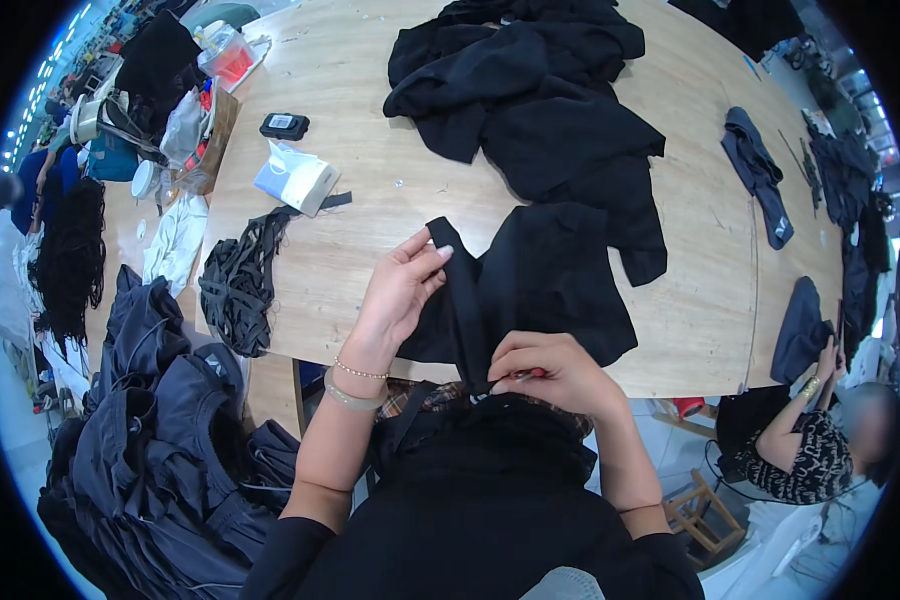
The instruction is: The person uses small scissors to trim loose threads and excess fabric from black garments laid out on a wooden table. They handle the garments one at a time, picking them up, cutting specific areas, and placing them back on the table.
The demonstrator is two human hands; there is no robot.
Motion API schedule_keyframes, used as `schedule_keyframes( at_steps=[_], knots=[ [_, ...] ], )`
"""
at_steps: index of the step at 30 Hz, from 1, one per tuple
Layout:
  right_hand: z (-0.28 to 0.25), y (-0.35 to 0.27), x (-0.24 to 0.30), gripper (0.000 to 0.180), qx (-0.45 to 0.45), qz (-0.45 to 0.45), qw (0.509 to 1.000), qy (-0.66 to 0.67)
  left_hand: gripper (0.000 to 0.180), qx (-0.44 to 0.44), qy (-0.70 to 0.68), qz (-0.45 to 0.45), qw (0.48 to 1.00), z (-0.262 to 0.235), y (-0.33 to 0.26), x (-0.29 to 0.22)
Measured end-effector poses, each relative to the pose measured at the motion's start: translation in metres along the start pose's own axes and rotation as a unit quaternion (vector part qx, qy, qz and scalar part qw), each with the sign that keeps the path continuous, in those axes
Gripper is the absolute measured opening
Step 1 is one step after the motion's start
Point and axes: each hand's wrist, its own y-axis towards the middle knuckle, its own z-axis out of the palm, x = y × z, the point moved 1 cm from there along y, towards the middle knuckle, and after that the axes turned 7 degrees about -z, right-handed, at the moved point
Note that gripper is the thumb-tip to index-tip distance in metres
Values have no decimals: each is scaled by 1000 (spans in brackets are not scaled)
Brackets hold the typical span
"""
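Note:
A piece of black fabric (555, 275) lies over the near edge of the table, partly across my lap. My left hand (400, 285) pinches the upper end of its folded, band-like edge between thumb and fingers, lifting it off the tabletop. Lower down, close to my body, my right hand (562, 368) is closed around a small red-handled tool (534, 373). Its working end is too small and hidden to make out. The right fingertips are at the lower end of the same folded edge; whether they also grip the cloth is unclear.
More black garments (530, 90) are heaped farther back on the wooden table (340, 60). To the left are a tissue pack (298, 178), a black box-like item (284, 126), a tangle of dark strips (238, 285) and piled dark garments (160, 450). A co-worker (795, 445) sits at right.

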Motion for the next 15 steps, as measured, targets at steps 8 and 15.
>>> schedule_keyframes(
  at_steps=[8, 15],
  knots=[
    [-5, 20, -34, 14, -352, 107, 929, 48, 61, 172, 73, 2, 982, 21, -29, 20],
    [-12, 46, -22, 14, -285, 122, 939, 146, 60, 204, 103, 29, 973, 31, -41, 14]
  ],
)
